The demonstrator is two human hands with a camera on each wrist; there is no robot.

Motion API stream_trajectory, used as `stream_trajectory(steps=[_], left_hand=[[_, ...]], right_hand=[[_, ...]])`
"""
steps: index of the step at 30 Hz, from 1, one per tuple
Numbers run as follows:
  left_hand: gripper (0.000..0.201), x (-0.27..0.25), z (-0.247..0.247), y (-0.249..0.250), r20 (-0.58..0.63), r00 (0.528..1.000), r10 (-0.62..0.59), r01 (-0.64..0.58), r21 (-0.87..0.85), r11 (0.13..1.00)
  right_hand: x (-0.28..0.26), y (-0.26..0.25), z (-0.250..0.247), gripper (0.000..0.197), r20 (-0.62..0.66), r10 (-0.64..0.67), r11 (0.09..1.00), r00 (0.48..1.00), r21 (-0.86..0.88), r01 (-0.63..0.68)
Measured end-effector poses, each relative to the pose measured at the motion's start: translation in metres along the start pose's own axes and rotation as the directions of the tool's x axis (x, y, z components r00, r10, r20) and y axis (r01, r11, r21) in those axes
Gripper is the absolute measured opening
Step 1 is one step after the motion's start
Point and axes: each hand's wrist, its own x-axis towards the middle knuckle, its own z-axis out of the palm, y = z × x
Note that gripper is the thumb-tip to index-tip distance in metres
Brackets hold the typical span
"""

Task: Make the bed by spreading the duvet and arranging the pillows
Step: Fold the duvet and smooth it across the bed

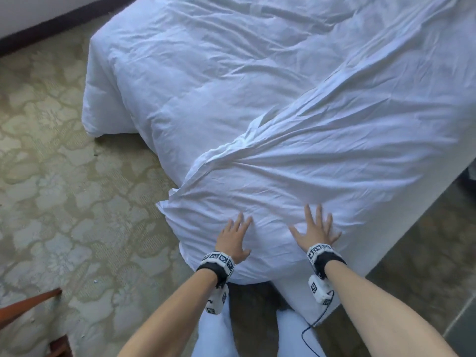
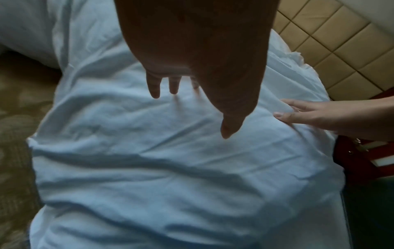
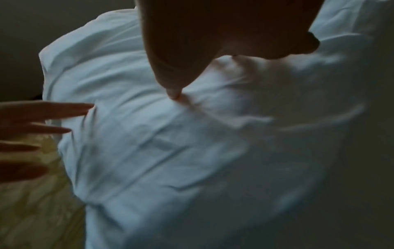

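A white, creased duvet (image 1: 257, 86) covers the bed and hangs over its near corner. One folded layer of it (image 1: 322, 161) lies diagonally across the near part. My left hand (image 1: 233, 237) rests flat on the duvet at the corner, fingers spread. My right hand (image 1: 316, 228) lies flat beside it, fingers splayed, about a hand's width to the right. In the left wrist view the left hand (image 2: 192, 75) hovers on the cloth (image 2: 149, 160) and the right hand's fingers (image 2: 309, 116) show at the right. The right wrist view is dim; my right hand (image 3: 192, 59) presses the duvet (image 3: 170, 151). No pillows are in view.
Patterned green carpet (image 1: 51, 189) surrounds the bed on the left. A dark skirting board (image 1: 64, 21) runs along the far wall. Red-brown wooden furniture (image 1: 25, 305) juts in at the lower left. A tufted tan headboard panel (image 2: 341, 42) shows in the left wrist view. My legs (image 1: 219, 331) stand against the bed corner.
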Motion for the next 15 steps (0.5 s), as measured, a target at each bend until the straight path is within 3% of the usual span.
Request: stream_trajectory(steps=[3, 5, 7, 9, 11, 13, 15], left_hand=[[0.114, 0.001, 0.03, 0.042, -0.016, 0.999, -0.029, 0.03, 0.016, 0.999], [0.122, -0.002, 0.051, 0.068, -0.049, 0.996, -0.07, 0.072, 0.03, 0.997], [0.13, -0.003, 0.073, 0.094, -0.102, 0.986, -0.128, 0.131, 0.018, 0.991], [0.139, -0.001, 0.097, 0.123, -0.177, 0.964, -0.199, 0.201, -0.004, 0.979], [0.145, 0.0, 0.124, 0.148, -0.238, 0.933, -0.27, 0.271, -0.029, 0.962], [0.142, 0.0, 0.155, 0.164, -0.307, 0.895, -0.324, 0.34, -0.002, 0.94], [0.132, 0.004, 0.18, 0.17, -0.392, 0.846, -0.361, 0.4, 0.019, 0.916]], right_hand=[[0.007, 0.044, 0.005, 0.095, 0.065, -0.197, 0.978, 0.978, -0.057, 0.2], [0.013, 0.067, 0.006, 0.103, 0.121, -0.366, 0.916, 0.923, -0.13, 0.38], [0.02, 0.093, 0.005, 0.115, 0.172, -0.569, 0.767, 0.804, -0.242, 0.595], [0.032, 0.123, 0.002, 0.125, 0.235, -0.733, 0.522, 0.638, -0.406, 0.75], [0.047, 0.151, 0.004, 0.131, 0.31, -0.787, 0.307, 0.533, -0.552, 0.775], [0.058, 0.168, 0.012, 0.136, 0.316, -0.802, 0.213, 0.506, -0.641, 0.738], [0.07, 0.167, 0.019, 0.12, 0.325, -0.828, 0.114, 0.457, -0.701, 0.704]])
